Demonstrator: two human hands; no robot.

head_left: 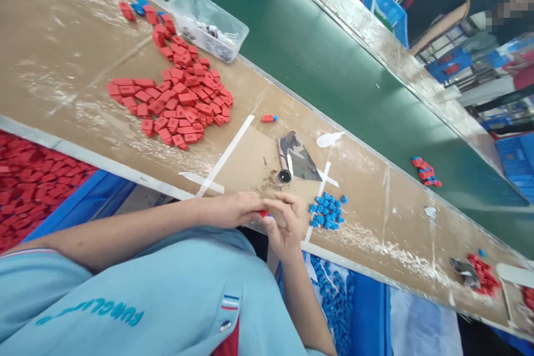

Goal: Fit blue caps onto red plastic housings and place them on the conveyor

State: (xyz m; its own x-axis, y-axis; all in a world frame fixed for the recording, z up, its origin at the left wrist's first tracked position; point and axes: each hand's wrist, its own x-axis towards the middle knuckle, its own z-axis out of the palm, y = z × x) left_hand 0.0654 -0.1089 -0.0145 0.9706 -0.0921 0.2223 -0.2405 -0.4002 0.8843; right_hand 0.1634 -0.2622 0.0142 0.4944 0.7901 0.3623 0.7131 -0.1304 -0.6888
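Note:
My left hand [237, 209] and my right hand [287, 225] meet close to my body at the table's front edge. Both are closed around a small red plastic piece [263, 213], mostly hidden by the fingers, with a bit of blue at its right side. To the right of my right hand lies a pile of small blue plastic caps [327, 210]. Just beyond my hands sit a small round pot with a dark inside [284, 176] and a camouflage cloth [301, 157]. Farther out is one red piece with a blue end [268, 118].
A large heap of red pieces [179, 103] covers the table on the left, beside a clear plastic box [208, 25]. Below the edge are bins of red pieces [37, 183] and blue caps [334, 300]. A green conveyor belt [300, 39] runs behind; a person [450, 5] is across it.

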